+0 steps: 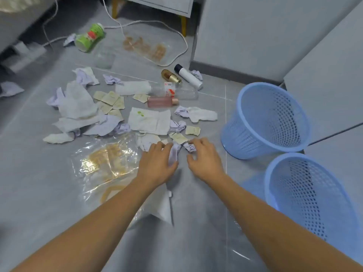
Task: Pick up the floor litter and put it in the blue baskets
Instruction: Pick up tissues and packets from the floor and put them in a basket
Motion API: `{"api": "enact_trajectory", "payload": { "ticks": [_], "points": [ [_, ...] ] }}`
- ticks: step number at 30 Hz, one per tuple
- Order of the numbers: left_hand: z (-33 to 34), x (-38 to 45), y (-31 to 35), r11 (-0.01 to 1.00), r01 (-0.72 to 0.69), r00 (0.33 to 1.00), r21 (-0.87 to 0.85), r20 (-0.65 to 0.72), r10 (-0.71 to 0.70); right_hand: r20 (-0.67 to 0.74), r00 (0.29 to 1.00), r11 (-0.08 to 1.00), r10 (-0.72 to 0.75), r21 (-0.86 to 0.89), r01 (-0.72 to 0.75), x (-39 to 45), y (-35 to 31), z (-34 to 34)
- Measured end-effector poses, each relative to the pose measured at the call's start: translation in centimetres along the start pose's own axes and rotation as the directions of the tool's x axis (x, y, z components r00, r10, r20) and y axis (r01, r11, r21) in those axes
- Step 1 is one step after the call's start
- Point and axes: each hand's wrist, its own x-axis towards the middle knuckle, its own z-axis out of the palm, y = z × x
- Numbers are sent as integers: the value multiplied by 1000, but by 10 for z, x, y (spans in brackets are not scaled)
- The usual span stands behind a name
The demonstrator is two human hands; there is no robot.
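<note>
Litter covers the grey floor: crumpled lilac papers, white tissues [149,120], small beige sachets [110,100], a pink bottle [162,101], a gold bottle [170,75], a white bottle [188,76], a green cup [90,37] and a clear plastic bag [107,163]. My left hand [158,162] curls around a crumpled lilac paper [173,154] on the floor. Just right of it, my right hand [204,160] has its fingertips on a second small lilac paper ball [190,147]. Two blue mesh baskets stand at the right, one farther [249,134] and one nearer [279,195].
A white cable [182,39] loops over the floor at the back, near a power strip [29,53] on the left. Grey cabinets [255,36] rise behind the baskets. A clear plastic sheet lies under my forearms. Another clear bag with brown print [145,48] lies at the back.
</note>
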Motion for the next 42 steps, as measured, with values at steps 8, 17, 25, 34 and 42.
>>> {"api": "enact_trajectory", "payload": {
  "ticks": [8,17,25,34,42],
  "points": [
    [42,22,-8,986,-79,996,150,41,73,137,990,996,26,-88,-14,18,15,45],
    [30,25,-4,973,-172,984,153,-13,176,58,998,995,30,-99,-24,13,30,36],
    [-46,14,19,961,-272,962,40,-7,273,-40,998,998,-42,-38,40,-8,6,-33],
    [-150,0,132,862,-504,858,54,-91,506,-295,955,998,9,56,8,-70,-19,-170],
    [-132,-12,265,718,-695,718,-41,-100,689,-422,874,963,241,-6,-268,-160,67,-241]
  ]
}}
